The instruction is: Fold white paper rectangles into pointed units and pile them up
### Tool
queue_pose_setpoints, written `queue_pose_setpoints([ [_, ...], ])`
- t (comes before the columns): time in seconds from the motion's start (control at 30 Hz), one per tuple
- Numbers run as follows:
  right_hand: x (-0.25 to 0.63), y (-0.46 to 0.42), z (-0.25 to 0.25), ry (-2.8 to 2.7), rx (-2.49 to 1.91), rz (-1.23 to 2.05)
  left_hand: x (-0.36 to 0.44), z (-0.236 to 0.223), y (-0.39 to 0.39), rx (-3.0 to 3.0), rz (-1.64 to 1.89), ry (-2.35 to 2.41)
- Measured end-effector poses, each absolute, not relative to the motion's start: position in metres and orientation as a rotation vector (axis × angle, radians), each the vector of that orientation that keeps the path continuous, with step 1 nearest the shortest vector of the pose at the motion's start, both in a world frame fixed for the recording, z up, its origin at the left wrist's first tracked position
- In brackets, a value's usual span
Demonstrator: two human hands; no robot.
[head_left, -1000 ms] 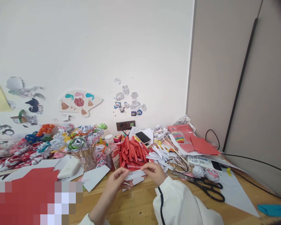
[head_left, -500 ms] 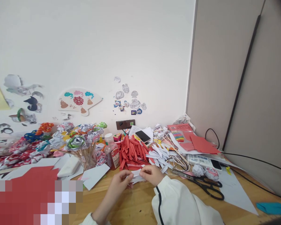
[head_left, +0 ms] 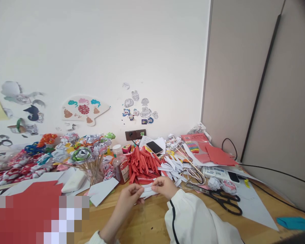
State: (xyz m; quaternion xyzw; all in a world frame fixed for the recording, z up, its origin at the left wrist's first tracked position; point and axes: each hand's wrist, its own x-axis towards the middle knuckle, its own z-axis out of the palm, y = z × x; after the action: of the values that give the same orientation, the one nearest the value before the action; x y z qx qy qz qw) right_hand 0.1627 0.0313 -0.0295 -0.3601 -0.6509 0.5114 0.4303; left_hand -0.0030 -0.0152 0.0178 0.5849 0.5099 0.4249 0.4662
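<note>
A small white strip of paper is stretched between my two hands above the front of the wooden table. My left hand pinches its left end between thumb and fingers. At the other end, my right hand is closed on the paper with thumb and forefinger. Just behind my hands lies a heap of folded red paper pieces. Beside it, to the right, is a smaller pile of folded white paper pieces.
Black-handled scissors lie right of my right sleeve. A phone rests on papers at the back. Left of the red heap stand a bottle and a holder of sticks with paper flowers. Red sheets cover the front left.
The white paper has gone from a wider piece to a narrower, folded-looking strip between my fingers. My left hand has shifted slightly right and down; both hands keep their pinch.
</note>
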Motion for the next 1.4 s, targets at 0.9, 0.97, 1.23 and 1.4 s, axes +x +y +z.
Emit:
queue_pose_setpoints([
  [0.9,0.166,0.024,-0.019,-1.753,-0.808,1.270,-0.002,0.026,-0.020,1.449,0.994,1.197],
  [0.97,0.166,0.023,-0.020,-1.719,-0.799,1.317,-0.002,0.025,-0.019,1.475,1.018,1.202],
  [1.23,0.158,0.020,-0.023,-1.612,-0.809,1.428,-0.002,0.028,-0.020,1.448,0.988,1.109],
  [1.4,0.157,0.021,-0.023,-1.566,-0.749,1.451,-0.007,0.020,-0.016,1.312,0.915,1.081],
])
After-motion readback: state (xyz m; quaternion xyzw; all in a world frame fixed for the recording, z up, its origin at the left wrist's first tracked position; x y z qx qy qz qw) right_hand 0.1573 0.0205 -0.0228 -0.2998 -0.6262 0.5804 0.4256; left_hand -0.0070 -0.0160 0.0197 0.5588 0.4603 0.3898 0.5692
